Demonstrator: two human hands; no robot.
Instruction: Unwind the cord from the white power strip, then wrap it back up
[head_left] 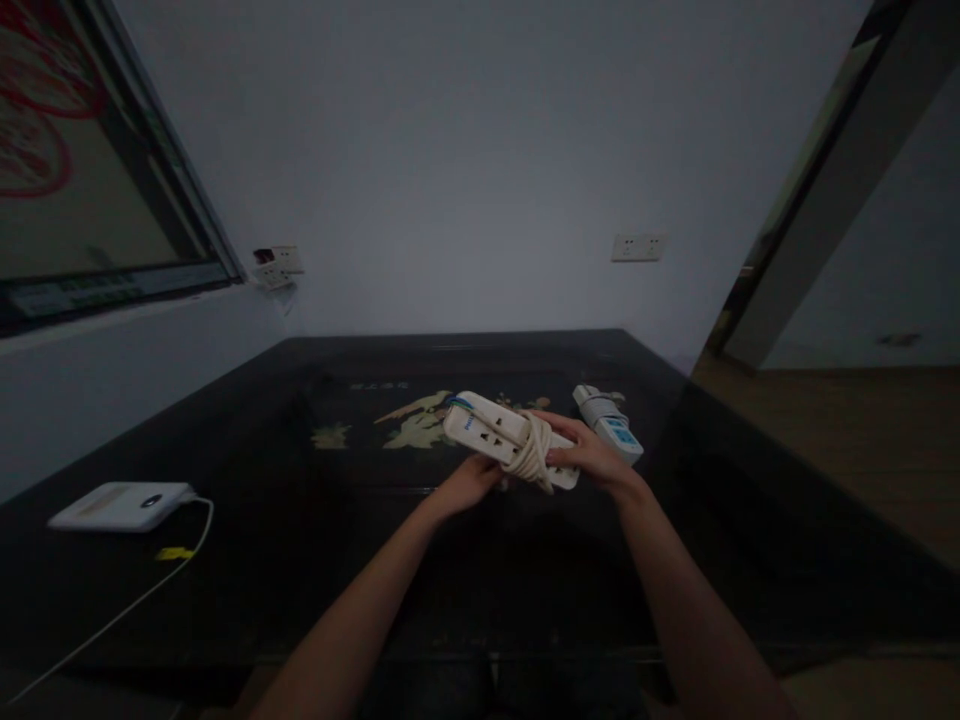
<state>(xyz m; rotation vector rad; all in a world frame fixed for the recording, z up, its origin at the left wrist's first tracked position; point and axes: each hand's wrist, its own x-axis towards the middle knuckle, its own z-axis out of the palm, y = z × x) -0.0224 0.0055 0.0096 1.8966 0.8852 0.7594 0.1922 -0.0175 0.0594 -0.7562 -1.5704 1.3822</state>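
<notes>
Power strip (480,425) gripped in the fingers of both angled hands, left (476,480), right (589,450).

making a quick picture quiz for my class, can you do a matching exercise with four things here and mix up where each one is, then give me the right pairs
Things
1. cream-corded power strip
2. blue-socketed power strip
3. white device
4. right-hand wall socket

Places
A. on the left side of the table
B. held up by the left hand and right hand
C. on the wall, above the table
D. on the table, just beyond the right hand

Right pairs: 1-B, 2-D, 3-A, 4-C
</notes>
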